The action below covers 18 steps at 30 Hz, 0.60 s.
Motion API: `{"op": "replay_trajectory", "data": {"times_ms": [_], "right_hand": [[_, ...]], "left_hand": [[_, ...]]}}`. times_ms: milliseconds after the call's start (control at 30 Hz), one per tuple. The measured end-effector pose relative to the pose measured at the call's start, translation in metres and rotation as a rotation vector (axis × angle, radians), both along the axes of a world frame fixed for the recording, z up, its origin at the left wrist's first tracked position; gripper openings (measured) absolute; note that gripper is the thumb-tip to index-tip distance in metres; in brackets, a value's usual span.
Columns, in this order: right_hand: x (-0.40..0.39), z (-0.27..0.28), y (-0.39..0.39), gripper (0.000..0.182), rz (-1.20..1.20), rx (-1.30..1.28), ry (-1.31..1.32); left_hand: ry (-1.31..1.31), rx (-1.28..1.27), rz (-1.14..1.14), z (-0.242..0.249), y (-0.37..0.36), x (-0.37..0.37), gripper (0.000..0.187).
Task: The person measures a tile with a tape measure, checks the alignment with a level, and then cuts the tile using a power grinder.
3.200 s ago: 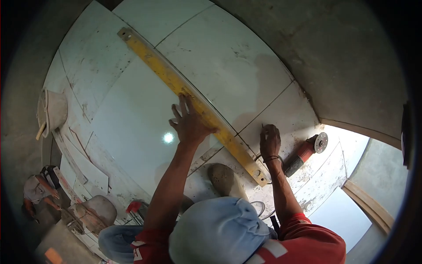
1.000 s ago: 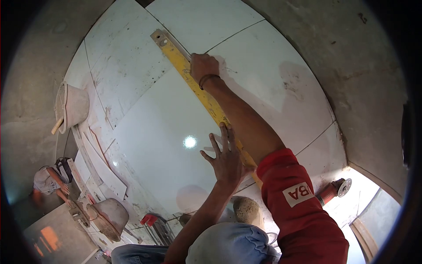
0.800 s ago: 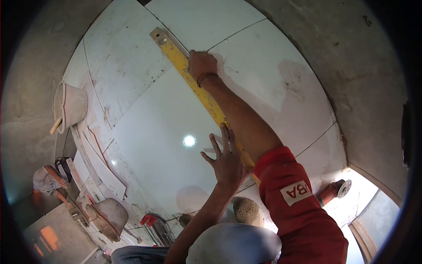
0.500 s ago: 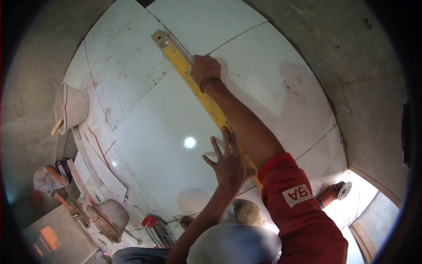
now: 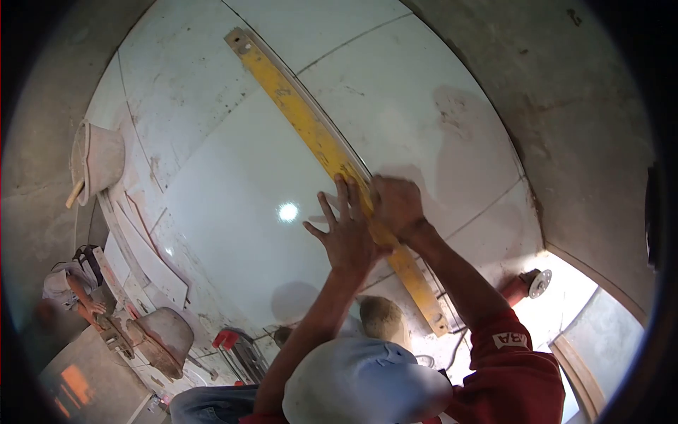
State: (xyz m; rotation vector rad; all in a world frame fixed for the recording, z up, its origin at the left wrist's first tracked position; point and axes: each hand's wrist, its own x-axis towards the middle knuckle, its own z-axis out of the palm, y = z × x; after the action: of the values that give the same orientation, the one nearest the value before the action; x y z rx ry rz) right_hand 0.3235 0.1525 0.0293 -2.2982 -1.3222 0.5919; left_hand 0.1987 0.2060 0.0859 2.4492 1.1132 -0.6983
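Observation:
A long yellow straightedge bar [image 5: 300, 116] lies diagonally across the pale glossy tiles, beside a dark joint line. My left hand [image 5: 349, 237] presses on the middle of the bar with its fingers spread. Close by, at the right edge of the bar, is my right hand [image 5: 397, 205], closed in a fist with its knuckles up. Whatever is inside that fist is hidden. The far end of the bar rests at the upper left, and its near end lies below my hands.
Buckets stand at the left [image 5: 104, 159] and lower left [image 5: 168, 338]. Cut tile strips [image 5: 152, 258] lie between them. A red-handled tool [image 5: 240, 350] is at the bottom, an angle grinder [image 5: 526, 285] at the right. Another person [image 5: 67, 283] is at the far left.
My right hand has slid down along the bar from its upper part to beside my left hand, still closed. My left hand stays spread on the bar. The view has shifted slightly.

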Motion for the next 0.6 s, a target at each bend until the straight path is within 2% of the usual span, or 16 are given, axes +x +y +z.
{"op": "replay_trajectory", "data": {"times_ms": [100, 167, 200, 233, 267, 300, 367, 400, 467, 500, 567, 600], "right_hand": [[-0.025, 0.024, -0.114, 0.009, -0.012, -0.158, 0.084], [-0.029, 0.023, -0.191, 0.007, 0.120, -0.299, 0.044], [-0.036, 0.033, -0.213, 0.007, 0.108, -0.300, 0.042], [-0.039, 0.044, -0.229, 0.010, -0.087, -0.279, 0.147], [-0.044, 0.050, -0.238, 0.013, -0.278, -0.254, 0.258], [-0.052, 0.046, -0.243, 0.013, -0.280, -0.252, 0.262], [-0.069, 0.040, -0.233, 0.023, -0.319, -0.092, 0.035], [-0.075, 0.046, -0.222, 0.030, -0.319, -0.082, 0.090], [-0.095, 0.045, -0.192, 0.048, -0.356, 0.079, 0.009], [-0.103, 0.031, -0.191, 0.048, -0.358, 0.088, 0.013], [-0.115, 0.000, -0.187, 0.063, -0.368, 0.115, 0.012], [-0.117, -0.004, -0.188, 0.063, -0.370, 0.123, 0.014]], "left_hand": [[0.009, -0.015, 0.006, 0.003, 0.000, 0.001, 0.168], [0.009, -0.004, 0.008, 0.004, -0.002, 0.002, 0.170], [0.005, -0.005, -0.003, 0.005, -0.004, 0.001, 0.170], [-0.005, -0.011, 0.002, 0.006, -0.004, 0.003, 0.169], [-0.008, -0.018, 0.011, 0.006, -0.004, 0.002, 0.168], [-0.005, -0.015, 0.008, 0.004, -0.006, 0.000, 0.168], [-0.057, -0.022, 0.013, -0.001, -0.008, 0.000, 0.166], [-0.060, -0.009, 0.012, 0.000, -0.009, -0.003, 0.166], [-0.121, -0.016, -0.003, 0.002, -0.007, -0.008, 0.160], [-0.118, -0.007, -0.005, 0.000, -0.007, -0.017, 0.160], [-0.528, 0.035, 0.114, -0.007, 0.002, -0.040, 0.138], [-0.529, 0.043, 0.111, -0.010, 0.008, -0.051, 0.138]]}}
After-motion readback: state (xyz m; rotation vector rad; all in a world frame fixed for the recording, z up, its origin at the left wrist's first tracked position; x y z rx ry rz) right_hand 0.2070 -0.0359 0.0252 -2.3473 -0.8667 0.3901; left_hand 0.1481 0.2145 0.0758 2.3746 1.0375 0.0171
